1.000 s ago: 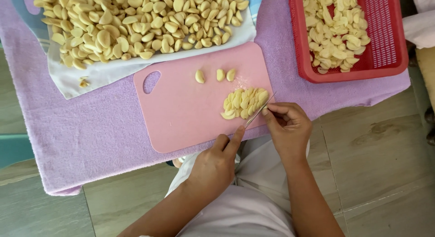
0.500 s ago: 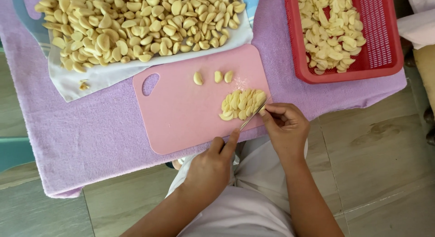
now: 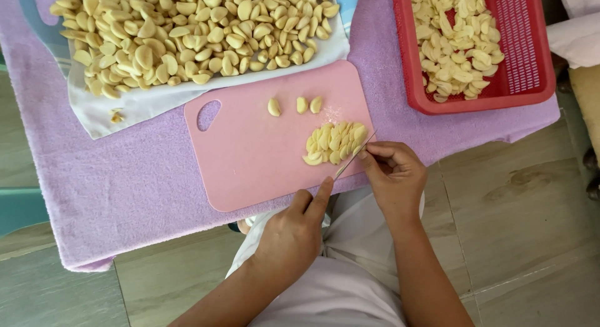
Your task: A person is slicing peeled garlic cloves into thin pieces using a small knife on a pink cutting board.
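my right hand (image 3: 397, 177) pinches the knife (image 3: 354, 156) by the garlic slices (image 3: 334, 143) on the pink board (image 3: 262, 152) — left hand (image 3: 294, 236) with fingers curled at the board's near edge. i'd judge short, even strokes best — fingertips clear of the blade.

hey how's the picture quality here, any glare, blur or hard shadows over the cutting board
Head view: soft, even daylight with no harsh glare; the pink cutting board and garlic slices are sharp. Only faint shadows lie under the left hand and right hand. The thin knife blade shows as a pale sliver. The red basket is cropped at the top edge.
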